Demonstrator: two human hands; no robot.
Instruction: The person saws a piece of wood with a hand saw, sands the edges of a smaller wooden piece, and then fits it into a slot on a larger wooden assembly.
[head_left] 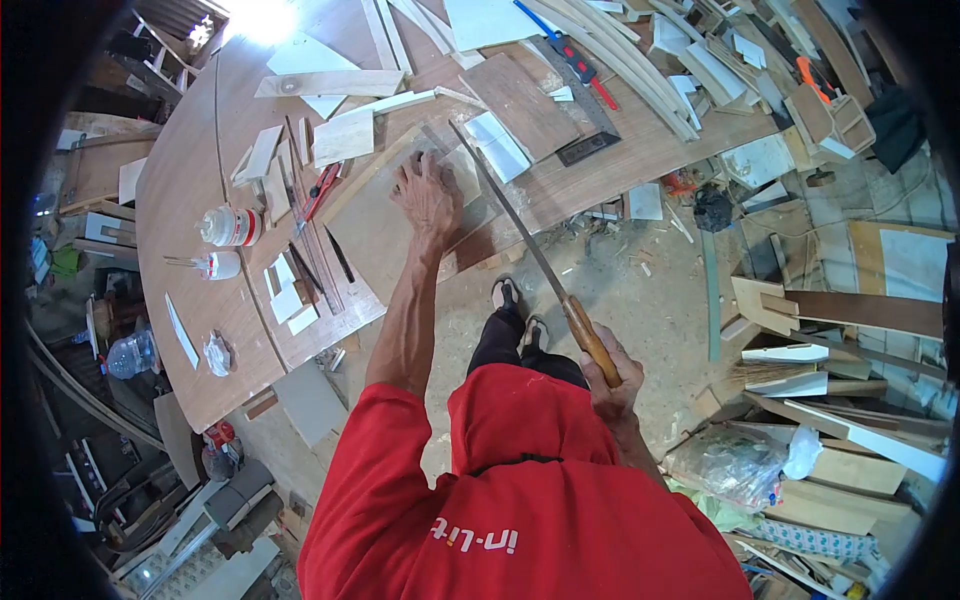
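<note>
My right hand [612, 370] is closed around the wooden handle of a long, narrow file [520, 225]. Its dark, tapering blade points up and to the left, with the tip over the worktable. My left hand [430, 197] presses down on a thin flat board [375, 225], fingers spread and bent. A small greyish piece [465, 178] lies by this hand, partly hidden under it. Just right of the blade's upper part is a white rectangular piece [498, 146], apart from both hands.
On the brown worktable [180, 330] are glue bottles [230, 227], a red cutter [320, 190], a try square [587, 148], a blue-and-red tool [575, 65] and several offcuts. Wood scraps [850, 440] crowd the right side. A plastic bottle [130, 355] stands at the left.
</note>
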